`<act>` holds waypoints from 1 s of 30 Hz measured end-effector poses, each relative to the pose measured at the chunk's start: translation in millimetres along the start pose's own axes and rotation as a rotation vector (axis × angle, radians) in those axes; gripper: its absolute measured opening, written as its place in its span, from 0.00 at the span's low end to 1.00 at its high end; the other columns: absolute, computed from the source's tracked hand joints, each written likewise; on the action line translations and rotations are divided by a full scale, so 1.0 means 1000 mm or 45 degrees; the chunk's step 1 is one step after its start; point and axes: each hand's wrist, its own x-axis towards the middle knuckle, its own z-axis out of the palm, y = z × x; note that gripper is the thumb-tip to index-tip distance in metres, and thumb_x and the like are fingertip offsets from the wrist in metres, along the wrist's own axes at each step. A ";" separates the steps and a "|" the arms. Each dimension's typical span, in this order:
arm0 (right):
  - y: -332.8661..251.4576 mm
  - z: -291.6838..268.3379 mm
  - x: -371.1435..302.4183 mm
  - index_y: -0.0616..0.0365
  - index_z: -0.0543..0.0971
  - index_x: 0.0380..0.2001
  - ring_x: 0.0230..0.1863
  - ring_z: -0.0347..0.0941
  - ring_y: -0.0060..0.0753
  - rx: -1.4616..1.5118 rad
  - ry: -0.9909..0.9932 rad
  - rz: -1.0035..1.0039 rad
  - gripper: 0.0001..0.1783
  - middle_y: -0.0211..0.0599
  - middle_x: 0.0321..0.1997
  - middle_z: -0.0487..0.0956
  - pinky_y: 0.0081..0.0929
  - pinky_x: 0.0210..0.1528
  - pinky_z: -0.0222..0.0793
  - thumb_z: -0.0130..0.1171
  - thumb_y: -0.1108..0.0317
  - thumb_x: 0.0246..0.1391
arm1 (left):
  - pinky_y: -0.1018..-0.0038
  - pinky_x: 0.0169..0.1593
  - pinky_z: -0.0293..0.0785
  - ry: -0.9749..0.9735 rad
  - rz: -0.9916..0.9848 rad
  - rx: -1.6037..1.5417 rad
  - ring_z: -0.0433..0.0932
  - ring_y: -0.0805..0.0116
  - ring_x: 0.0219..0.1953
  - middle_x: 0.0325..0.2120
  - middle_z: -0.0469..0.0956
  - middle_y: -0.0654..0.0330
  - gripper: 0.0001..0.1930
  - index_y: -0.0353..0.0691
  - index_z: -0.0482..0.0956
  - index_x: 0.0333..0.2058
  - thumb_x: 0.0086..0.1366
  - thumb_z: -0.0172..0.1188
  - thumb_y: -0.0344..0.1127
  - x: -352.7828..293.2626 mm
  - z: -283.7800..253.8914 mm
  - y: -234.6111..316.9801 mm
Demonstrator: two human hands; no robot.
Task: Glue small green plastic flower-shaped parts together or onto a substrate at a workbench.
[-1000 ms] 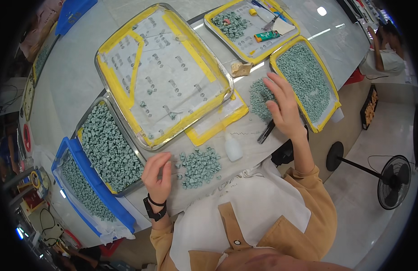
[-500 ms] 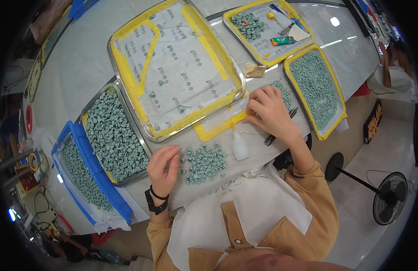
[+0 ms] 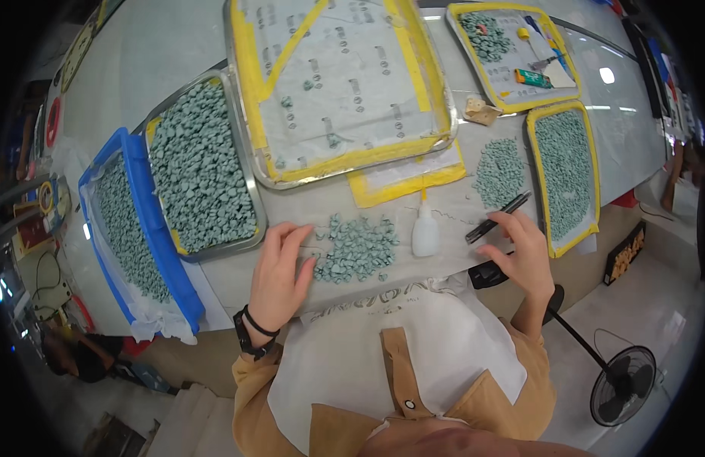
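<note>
My left hand (image 3: 280, 270) rests with thumb and fingers apart at the left edge of a loose heap of small green-blue stones (image 3: 356, 247). A small white squeeze bottle (image 3: 425, 231) with a yellow nozzle stands right of that heap. My right hand (image 3: 526, 255) is at a slim black pen-like tool (image 3: 499, 217) lying aslant on the table. Its thumb and forefinger are spread, the forefinger close to the tool; whether it touches I cannot tell. Beyond the tool lies a patch of finer green-blue bits (image 3: 499, 171).
A large metal tray (image 3: 352, 171) lined with paper and yellow tape lies ahead. To the left are a stone-filled metal tray (image 3: 259, 221) and a blue bin (image 3: 158, 228). Yellow-edged trays (image 3: 592, 164) stand right, with a tan block (image 3: 482, 112) nearby. A floor fan (image 3: 623, 385) stands lower right.
My right hand has drawn back from the yellow-edged sheet toward me, to the black tool, and its fingers have spread. My left hand stays beside the heap. The whole view has shifted.
</note>
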 end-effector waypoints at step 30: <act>-0.046 0.041 0.039 0.52 0.76 0.50 0.28 0.66 0.36 0.229 -0.283 -0.430 0.36 0.35 0.29 0.68 0.31 0.29 0.64 0.75 0.53 0.34 | 0.75 0.28 0.71 0.208 -0.251 -0.009 0.73 0.67 0.23 0.34 0.71 0.54 0.09 0.34 0.76 0.38 0.58 0.60 0.20 -0.015 0.034 -0.021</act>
